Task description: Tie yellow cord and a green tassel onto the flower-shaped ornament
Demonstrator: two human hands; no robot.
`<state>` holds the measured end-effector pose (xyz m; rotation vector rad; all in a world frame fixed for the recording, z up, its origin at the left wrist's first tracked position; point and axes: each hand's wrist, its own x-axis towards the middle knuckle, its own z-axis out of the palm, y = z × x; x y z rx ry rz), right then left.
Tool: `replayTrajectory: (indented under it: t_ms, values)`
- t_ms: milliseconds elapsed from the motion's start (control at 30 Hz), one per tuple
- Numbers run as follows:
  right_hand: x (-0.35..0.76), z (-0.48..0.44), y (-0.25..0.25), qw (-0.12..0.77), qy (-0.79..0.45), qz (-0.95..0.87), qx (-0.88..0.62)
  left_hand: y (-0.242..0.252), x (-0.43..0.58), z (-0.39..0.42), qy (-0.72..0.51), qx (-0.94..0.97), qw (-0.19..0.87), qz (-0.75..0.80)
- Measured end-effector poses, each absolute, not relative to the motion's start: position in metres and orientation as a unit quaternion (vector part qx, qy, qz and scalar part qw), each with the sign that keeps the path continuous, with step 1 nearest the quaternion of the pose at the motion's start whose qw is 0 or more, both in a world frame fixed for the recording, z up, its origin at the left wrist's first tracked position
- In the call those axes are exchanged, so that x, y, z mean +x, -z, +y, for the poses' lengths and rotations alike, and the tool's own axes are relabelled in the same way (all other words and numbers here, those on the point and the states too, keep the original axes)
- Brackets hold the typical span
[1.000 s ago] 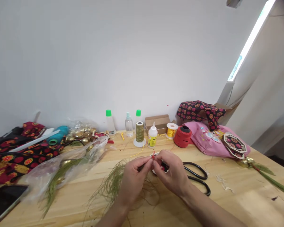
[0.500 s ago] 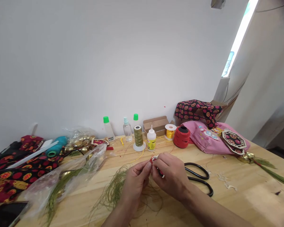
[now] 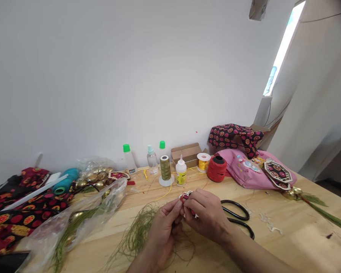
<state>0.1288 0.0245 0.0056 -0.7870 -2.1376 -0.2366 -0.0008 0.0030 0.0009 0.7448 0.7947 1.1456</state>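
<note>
My left hand (image 3: 165, 223) and my right hand (image 3: 207, 215) meet above the wooden table (image 3: 147, 189). Between them is a small white-edged, dark red ornament (image 3: 187, 195) with red cord at its top left. The left thumb and fingers pinch the red cord (image 3: 182, 198). My right hand's fingers are bent round the ornament and cover most of it. Loose green thread (image 3: 138, 229) lies in a tangle beside and under my left hand. Scissors with black handles (image 3: 240, 212) lie right of my right hand, their blades hidden beneath it.
Behind the hands stand a glue bottle (image 3: 181, 172), a green thread spool (image 3: 165, 168), a yellow cord spool (image 3: 204, 163) and a red spool (image 3: 216, 168). At right, a pink bag (image 3: 244, 174) bears an octagonal ornament (image 3: 277, 172). Plastic bags (image 3: 110, 201) and patterned cloth (image 3: 22, 220) lie left.
The view has tilted up slightly, so the table items sit a little lower. Both hands keep hold of the ornament and cord, and slightly more of the ornament's white edge shows.
</note>
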Motion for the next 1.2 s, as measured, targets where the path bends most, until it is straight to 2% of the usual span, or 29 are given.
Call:
replayTrajectory:
  t_ms: [133, 267, 400, 467, 667, 1067, 1200]
  values:
    - [0.135, 0.027, -0.003, 0.461, -0.029, -0.832, -0.306, -0.002, -0.001, 0.004, -0.507, 0.337, 0.710, 0.353]
    - [0.140, 0.032, -0.003, 0.527, -0.209, -0.743, -0.356, -0.002, -0.001, 0.002, -0.486, 0.355, 0.720, 0.345]
    - [0.137, 0.033, 0.000, 0.528, -0.380, -0.700, -0.294, -0.003, 0.001, 0.001, -0.471, 0.385, 0.712, 0.350]
    - [0.136, 0.032, 0.000, 0.521, -0.414, -0.696, -0.267, -0.003, 0.001, 0.001, -0.468, 0.395, 0.708, 0.352]
    - [0.143, 0.030, -0.013, 0.505, -0.271, -0.784, -0.239, 0.001, -0.003, 0.004, -0.467, 0.403, 0.700, 0.360]
    - [0.159, 0.040, -0.017, 0.375, -0.065, -0.897, -0.225, 0.005, -0.004, 0.005, -0.443, 0.407, 0.700, 0.386]
    - [0.157, 0.038, -0.016, 0.377, -0.008, -0.895, -0.239, 0.005, -0.004, 0.005, -0.438, 0.411, 0.696, 0.393]
